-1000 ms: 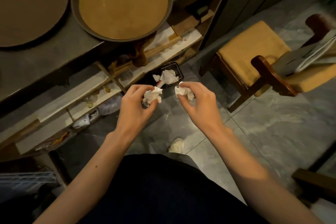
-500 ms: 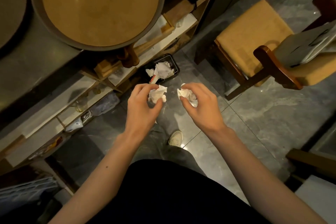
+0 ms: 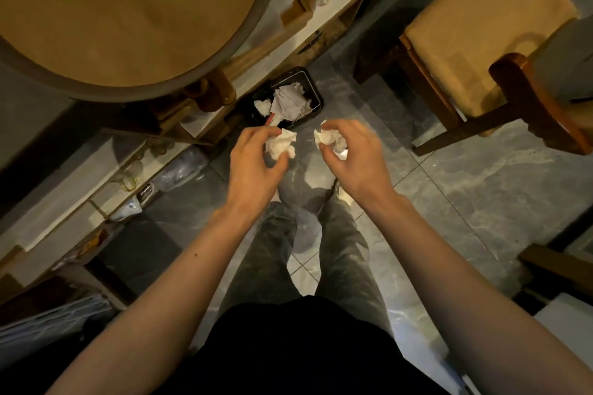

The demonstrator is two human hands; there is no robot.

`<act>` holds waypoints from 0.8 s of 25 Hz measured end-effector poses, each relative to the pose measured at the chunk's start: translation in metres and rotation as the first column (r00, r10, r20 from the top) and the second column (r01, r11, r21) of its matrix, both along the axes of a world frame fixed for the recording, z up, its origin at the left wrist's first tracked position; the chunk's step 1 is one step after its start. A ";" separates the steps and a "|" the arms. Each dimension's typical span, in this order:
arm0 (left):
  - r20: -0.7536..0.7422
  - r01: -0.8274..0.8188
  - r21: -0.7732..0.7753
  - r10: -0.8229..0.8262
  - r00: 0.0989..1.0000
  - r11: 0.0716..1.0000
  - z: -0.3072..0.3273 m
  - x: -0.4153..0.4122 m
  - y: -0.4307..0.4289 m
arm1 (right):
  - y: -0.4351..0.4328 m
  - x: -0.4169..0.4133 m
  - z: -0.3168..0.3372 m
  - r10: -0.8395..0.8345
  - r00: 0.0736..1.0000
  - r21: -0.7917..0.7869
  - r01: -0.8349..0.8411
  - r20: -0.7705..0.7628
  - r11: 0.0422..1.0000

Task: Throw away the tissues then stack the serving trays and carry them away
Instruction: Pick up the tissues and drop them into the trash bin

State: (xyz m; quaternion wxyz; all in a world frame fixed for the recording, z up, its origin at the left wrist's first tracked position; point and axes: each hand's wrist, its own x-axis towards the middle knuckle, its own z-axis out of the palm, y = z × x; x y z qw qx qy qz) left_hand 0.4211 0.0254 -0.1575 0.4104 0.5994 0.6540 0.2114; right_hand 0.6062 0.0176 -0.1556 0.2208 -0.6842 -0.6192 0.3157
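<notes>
My left hand (image 3: 253, 163) grips a crumpled white tissue (image 3: 280, 146) in its fingertips. My right hand (image 3: 356, 157) grips a second crumpled tissue (image 3: 329, 138). Both hands hover above the floor, just short of a small black bin (image 3: 316, 96) that holds several white tissues and stands on the floor under the counter's edge. A round serving tray (image 3: 128, 19) with a tan inside and a dark rim sits on the grey counter (image 3: 29, 125) at the upper left, overhanging its edge.
Open shelves (image 3: 96, 176) with glasses and plastic bags run under the counter on the left. A wooden chair with a tan cushion (image 3: 481, 19) stands at the right. My legs and shoes are below my hands on the grey tiled floor (image 3: 481, 196).
The view has tilted down and moved closer to the bin. Both hands, each still holding its tissue, have drawn nearer to the bin. The second tray has left the view.
</notes>
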 end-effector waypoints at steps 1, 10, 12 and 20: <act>0.000 -0.012 -0.012 0.012 1.000 1.000 -0.008 0.006 0.004 | 0.004 0.007 -0.010 0.005 1.000 -0.023 -0.005 -0.013 1.000; -0.096 -0.166 -0.091 0.157 0.983 0.982 -0.110 0.074 0.028 | 0.054 0.073 -0.119 0.097 0.990 -0.142 -0.112 -0.106 0.984; -0.113 -0.180 -0.095 0.169 0.979 0.979 -0.129 0.084 0.033 | 0.067 0.082 -0.140 0.136 0.984 -0.136 -0.151 -0.111 0.979; -0.149 -0.195 -0.182 0.169 0.974 0.964 -0.213 0.069 0.075 | 0.110 0.074 -0.234 0.238 0.969 -0.166 -0.246 -0.064 0.955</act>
